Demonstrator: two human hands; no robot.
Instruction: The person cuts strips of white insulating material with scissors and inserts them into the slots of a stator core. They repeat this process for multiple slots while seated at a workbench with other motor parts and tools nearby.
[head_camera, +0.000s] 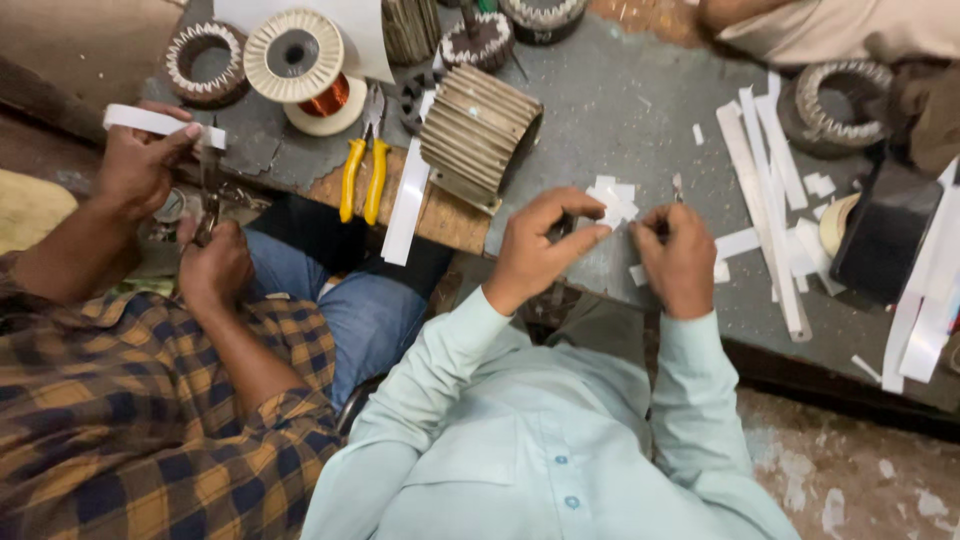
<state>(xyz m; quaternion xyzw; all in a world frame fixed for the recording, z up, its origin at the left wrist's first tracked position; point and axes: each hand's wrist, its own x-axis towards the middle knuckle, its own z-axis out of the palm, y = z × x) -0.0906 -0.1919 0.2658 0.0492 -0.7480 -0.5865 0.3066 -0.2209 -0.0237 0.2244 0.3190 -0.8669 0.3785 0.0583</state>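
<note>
1. Head view: left hand (535, 250) pinches small white paper pieces (612, 200) at the table (620, 110) edge.
2. Right hand (682, 255) closed; whether it holds anything, cannot tell.
3. Paper looks light, thin, floppy, tearable; pinch edges gently.

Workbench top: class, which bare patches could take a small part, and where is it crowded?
Bare grey top lies between the ribbed metal core and the white paper strips. Crowded: the far left edge around the wire spool, and the right end past the strips.
</note>
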